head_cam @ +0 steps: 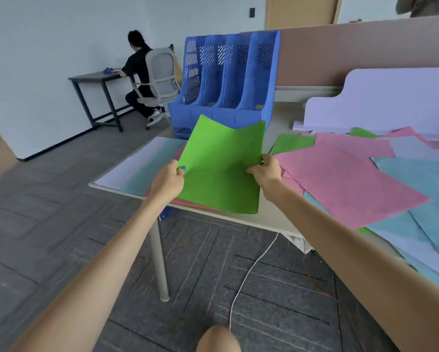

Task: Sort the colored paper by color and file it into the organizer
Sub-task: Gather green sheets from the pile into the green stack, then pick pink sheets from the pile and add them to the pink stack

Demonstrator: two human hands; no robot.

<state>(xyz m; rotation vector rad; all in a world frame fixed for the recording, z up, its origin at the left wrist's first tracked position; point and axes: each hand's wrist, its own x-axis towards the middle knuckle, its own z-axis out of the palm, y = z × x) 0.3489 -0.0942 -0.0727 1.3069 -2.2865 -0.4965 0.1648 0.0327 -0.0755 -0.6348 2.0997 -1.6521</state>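
Two hands hold one green sheet over the near left corner of the desk in the head view. The left hand pinches the sheet's left edge, thumb on top. The right hand pinches the right edge the same way, fingers curled under the paper. The sheet's far edge bows upward in the middle, and its near edge lies over a thin pink-red pile at the desk's corner. A pale lavender and teal sheet lies flat just to the left of it.

Directly behind the green sheet stands the blue organizer, upright, with four slotted compartments side by side. To the right, loose paper overlaps across the desk: pink sheets, light blue sheets and a second green piece partly tucked under the pink. A white board leans behind that spread.

Below the desk a white cable trails over grey carpet. In the far left background a seated person faces away in an office chair at a small dark table.
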